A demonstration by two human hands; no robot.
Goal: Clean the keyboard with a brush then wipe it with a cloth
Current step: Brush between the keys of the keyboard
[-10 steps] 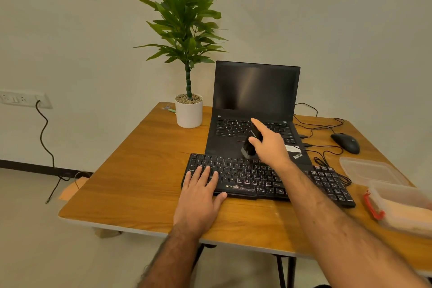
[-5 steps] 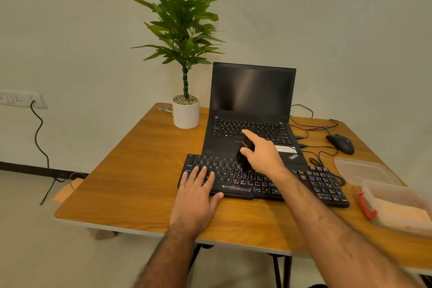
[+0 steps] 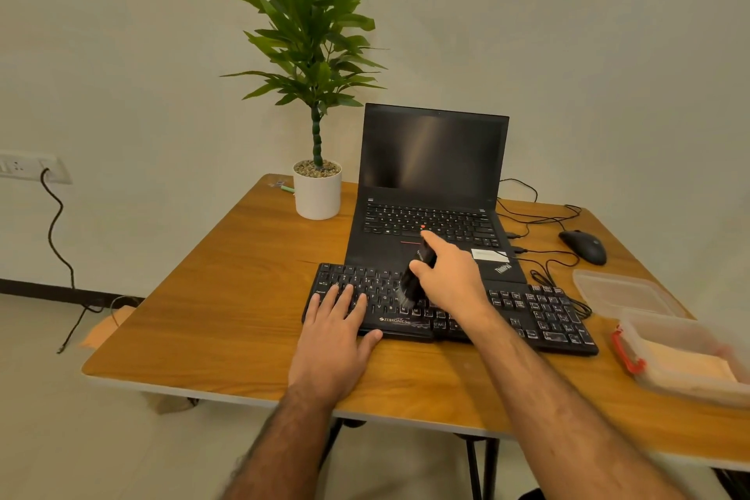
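Nearest the camera, two bare forearms are reaching out over the near edge of the wooden counter (image 3: pixel 211 321). The left hand (image 3: pixel 337 337) is lying flat, palm down, with its fingers (image 3: pixel 345 296) straight and slightly spread over the left end of the keyboard (image 3: pixel 539 317) and its thumb resting along the keyboard's front edge; it is gripping nothing. The black keyboard is sitting across the middle of the counter, just in front of the laptop. The right hand (image 3: pixel 454 280) is holding the brush (image 3: pixel 412 284) over the middle of the keyboard, with thumb and curled fingers pinching the dark handle and the index finger stretched along it toward the laptop. The brush is tilting down and to the left, its pale bristles touching the keys, blurred. To the right, near the counter's edge, a clear box (image 3: pixel 686 361) with a red clasp is sitting with something tan inside, and its lid (image 3: pixel 625 292) is lying just behind it. Farther back, the open laptop (image 3: pixel 434 158) is standing with a dark screen. A black mouse (image 3: pixel 584 246) is resting to its right among loose cables (image 3: pixel 539 215). To the left of the laptop, a plant (image 3: pixel 312 53) is standing in a white pot (image 3: pixel 317 195) near the far edge. A wall socket (image 3: pixel 28 167) with a plugged cord is showing at the far left.
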